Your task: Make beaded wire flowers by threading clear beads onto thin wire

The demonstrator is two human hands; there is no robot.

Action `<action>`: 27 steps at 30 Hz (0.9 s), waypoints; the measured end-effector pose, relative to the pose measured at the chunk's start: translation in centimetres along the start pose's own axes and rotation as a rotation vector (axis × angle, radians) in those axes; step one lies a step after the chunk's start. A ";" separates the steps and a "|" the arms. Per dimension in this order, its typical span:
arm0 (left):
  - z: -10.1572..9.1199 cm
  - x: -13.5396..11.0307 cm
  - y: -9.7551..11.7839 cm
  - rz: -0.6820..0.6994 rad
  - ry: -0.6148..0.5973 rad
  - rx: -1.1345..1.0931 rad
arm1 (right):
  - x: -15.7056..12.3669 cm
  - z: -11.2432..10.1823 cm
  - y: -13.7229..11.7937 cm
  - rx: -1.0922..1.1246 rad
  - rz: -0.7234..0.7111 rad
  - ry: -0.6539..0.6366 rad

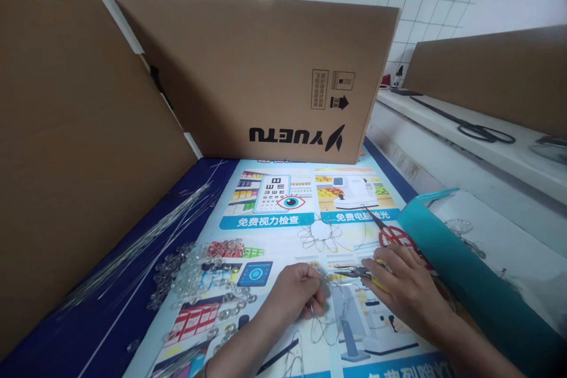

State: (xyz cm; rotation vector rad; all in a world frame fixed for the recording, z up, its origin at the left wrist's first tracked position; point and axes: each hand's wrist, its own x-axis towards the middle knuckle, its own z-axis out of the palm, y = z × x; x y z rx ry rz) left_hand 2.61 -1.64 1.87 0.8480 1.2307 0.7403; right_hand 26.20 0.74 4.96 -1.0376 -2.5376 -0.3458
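Fingers pinched, my left hand holds a thin bent wire whose loops hang below the fingertips. My right hand grips needle-nose pliers by their yellow handles. The plier jaws point left, close to the fingertips of my left hand; whether they are clamped on the wire is too fine to tell. Beyond both hands a flower-shaped wire frame lies on the printed sheet. Red-handled scissors lie just past my right hand, partly hidden by it.
Many clear glass beads are spread left of my hands. Straight wires lie on the blue cloth. A teal open box stands at the right with wire pieces in it. Cardboard panels rise behind and left. Black scissors rest on a ledge.
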 end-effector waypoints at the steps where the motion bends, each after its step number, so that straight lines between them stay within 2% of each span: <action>1: 0.0 0.0 -0.1 0.003 0.002 -0.009 | 0.2 -0.3 0.1 0.025 0.003 -0.012; 6: -0.2 0.4 -0.5 0.014 0.008 -0.034 | 0.6 -1.6 0.3 0.111 -0.023 -0.124; 9: -0.2 0.5 -0.6 0.007 0.012 -0.035 | 0.5 -1.6 0.1 0.113 -0.024 -0.164; 18: -0.1 0.5 -0.5 -0.002 0.020 0.003 | 0.2 -0.4 -0.1 0.123 -0.059 -0.092; 27: -0.3 0.6 -0.8 0.025 0.018 0.033 | -0.2 0.4 0.4 0.223 0.009 -0.031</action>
